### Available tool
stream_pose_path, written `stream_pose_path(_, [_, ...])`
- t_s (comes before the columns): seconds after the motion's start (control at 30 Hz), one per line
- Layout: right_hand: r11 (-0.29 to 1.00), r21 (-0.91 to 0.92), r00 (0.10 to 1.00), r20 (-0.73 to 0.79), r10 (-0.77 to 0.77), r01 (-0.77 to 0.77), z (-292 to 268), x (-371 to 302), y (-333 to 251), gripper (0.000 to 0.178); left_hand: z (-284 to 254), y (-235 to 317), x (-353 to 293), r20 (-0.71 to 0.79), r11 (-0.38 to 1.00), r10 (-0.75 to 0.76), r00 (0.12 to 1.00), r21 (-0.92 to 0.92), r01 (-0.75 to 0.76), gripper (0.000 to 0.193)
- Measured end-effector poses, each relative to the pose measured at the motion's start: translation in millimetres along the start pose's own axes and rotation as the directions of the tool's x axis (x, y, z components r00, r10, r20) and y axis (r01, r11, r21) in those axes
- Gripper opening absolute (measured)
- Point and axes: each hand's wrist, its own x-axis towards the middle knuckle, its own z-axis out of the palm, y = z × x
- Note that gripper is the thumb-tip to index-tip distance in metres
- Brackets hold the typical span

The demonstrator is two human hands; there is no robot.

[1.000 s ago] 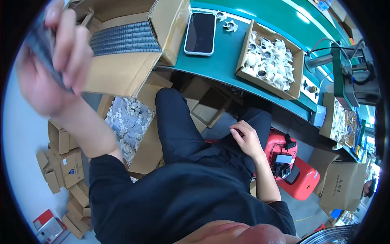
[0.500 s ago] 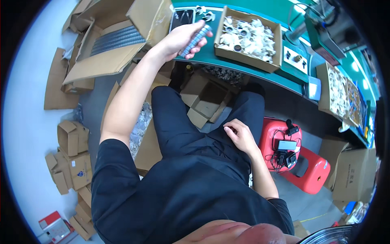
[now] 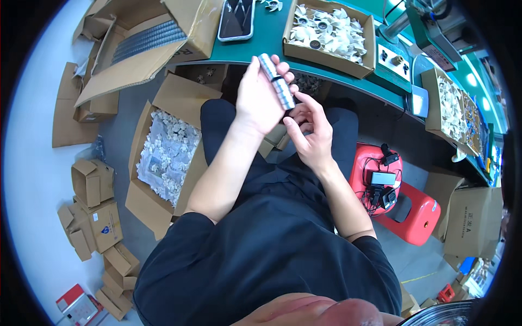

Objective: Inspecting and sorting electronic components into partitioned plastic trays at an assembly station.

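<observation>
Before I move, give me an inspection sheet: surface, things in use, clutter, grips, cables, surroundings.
Surface: green bench, with a phone and a box of white bladed parts.
Things: gray ribbed stack, in hand; gray rows inside the open carton, upper left.
Clutter: cardboard boxes, lower left.
Grips: left grip holds the stack, palm up; right grip partly open near its lower end, contact unclear.
Cables: black cables, tangled on a red stool.
Surroundings: machine, upper right.

Stack [image 3: 283, 94] silver-gry, banded; bench [image 3: 265, 44] grn; fan whls [image 3: 304, 35] off-wht; ctn [image 3: 326, 61] brn; shirt [image 3: 261, 255] blk.
</observation>
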Motion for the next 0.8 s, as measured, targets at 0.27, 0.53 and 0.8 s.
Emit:
stream_pose_path(0.27, [0.918, 0.385, 0.981, -0.120, 0.151, -0.094, 42, -6, -1, 0.038, -2, -16, -26, -0.157, 0.964, 0.245, 0.957, 0.148, -0.223, 0.040])
stream_pose_path(0.53, [0.840, 0.497, 0.971, 0.023, 0.239, -0.219, 16, 3, -2, 0.031, -26, 3, -51, -0.091, 0.886, 0.267, 0.959, 0.415, -0.208, 0.037])
stream_pose_path(0.8, [0.821, 0.487, 0.952, 0.091, 0.291, -0.298, 0, 10, -2, 0.029, -42, 15, -73, -0.108, 0.780, 0.197, 0.974, 0.619, -0.089, 0.035])
